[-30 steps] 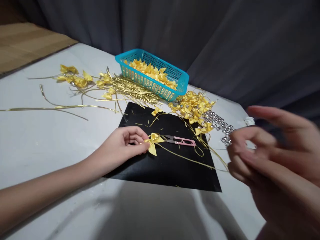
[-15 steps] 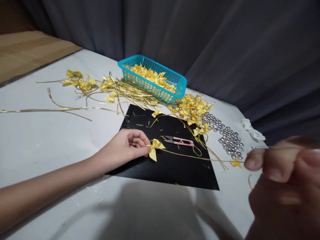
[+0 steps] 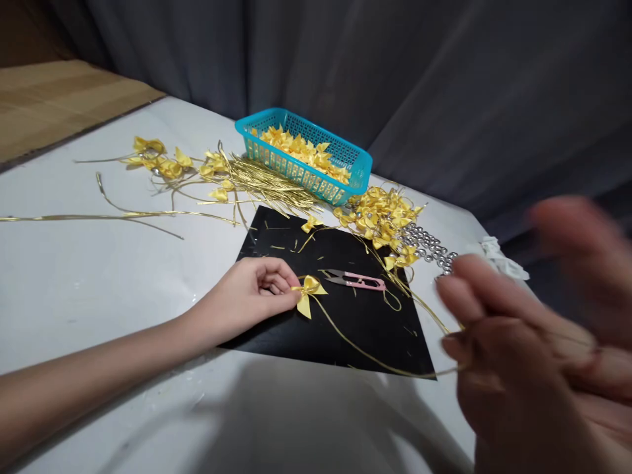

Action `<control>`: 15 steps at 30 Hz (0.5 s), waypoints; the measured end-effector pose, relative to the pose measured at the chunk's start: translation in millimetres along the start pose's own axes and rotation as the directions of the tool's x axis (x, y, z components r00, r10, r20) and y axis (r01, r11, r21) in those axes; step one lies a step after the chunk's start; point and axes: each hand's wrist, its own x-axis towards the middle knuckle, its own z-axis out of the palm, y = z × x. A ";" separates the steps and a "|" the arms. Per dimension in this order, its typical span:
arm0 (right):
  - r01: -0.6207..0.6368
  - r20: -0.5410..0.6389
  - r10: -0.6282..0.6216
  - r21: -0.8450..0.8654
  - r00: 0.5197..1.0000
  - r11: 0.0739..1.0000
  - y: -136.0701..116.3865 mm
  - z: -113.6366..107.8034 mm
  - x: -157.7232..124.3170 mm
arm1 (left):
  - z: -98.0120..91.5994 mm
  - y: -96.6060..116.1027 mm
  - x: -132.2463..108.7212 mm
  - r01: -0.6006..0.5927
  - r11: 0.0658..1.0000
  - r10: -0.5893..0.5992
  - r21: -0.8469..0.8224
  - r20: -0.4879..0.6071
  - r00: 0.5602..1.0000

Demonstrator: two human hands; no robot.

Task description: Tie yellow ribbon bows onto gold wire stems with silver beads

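My left hand (image 3: 266, 289) is closed in a pinch on a yellow ribbon bow (image 3: 309, 295) over the black mat. From the bow, a thin gold cord (image 3: 365, 352) sags rightward across the mat to my right hand (image 3: 533, 355). That hand is close to the camera and partly blurred. Its lower fingers are bent around the cord while an upper finger is lifted away; the exact grip is hard to make out. Pink-handled thread snips (image 3: 363, 282) lie on the black mat (image 3: 276, 336), just right of the bow, among small gold cord scraps.
A turquoise basket (image 3: 368, 174) of yellow bows stands at the back. Beside it lie cut gold cords (image 3: 271, 187) and a pile of corded bows (image 3: 385, 214). Silver beads (image 3: 427, 243) are partly hidden behind my right hand. More bows (image 3: 162, 161) lie at left.
My right hand has come nearer and leftward, with an upper finger lifting. The cord, straight and taut before, now hangs in a slack curve. My left hand keeps its pinch on the bow.
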 end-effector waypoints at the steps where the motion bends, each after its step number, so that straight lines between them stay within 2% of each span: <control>1: -0.035 -0.048 0.036 0.035 0.998 0.999 -3.7 16.9 -2.0 | 0.0 0.5 -0.3 0.005 1.000 -0.005 -0.004 0.001 1.000; 2: -0.090 -0.039 0.093 0.072 0.995 0.993 -4.7 30.2 -3.7 | 0.0 1.1 -0.5 0.008 1.000 -0.008 -0.011 0.003 1.000; 4: -0.179 0.053 0.173 0.163 0.984 0.970 -0.2 44.8 -4.9 | 0.2 2.6 -0.7 0.010 1.000 -0.010 -0.026 0.000 1.000; 7: -0.316 0.219 0.274 0.191 0.937 0.929 14.9 43.9 0.1 | 0.4 4.4 -0.7 0.017 0.999 -0.017 -0.042 -0.003 1.000; 9: -0.363 0.284 0.309 0.161 0.908 0.918 25.0 38.5 5.8 | 0.1 4.9 -0.9 0.026 0.998 -0.026 -0.050 0.006 1.000; 12: -0.295 0.319 0.248 0.108 0.915 0.949 35.2 36.1 11.8 | -1.2 5.6 -1.7 0.032 0.997 -0.030 -0.067 0.026 0.999; 15: -0.126 0.326 0.136 -0.052 0.936 0.991 40.9 40.4 11.7 | -2.1 7.6 -2.8 0.035 0.996 -0.031 -0.085 0.051 0.998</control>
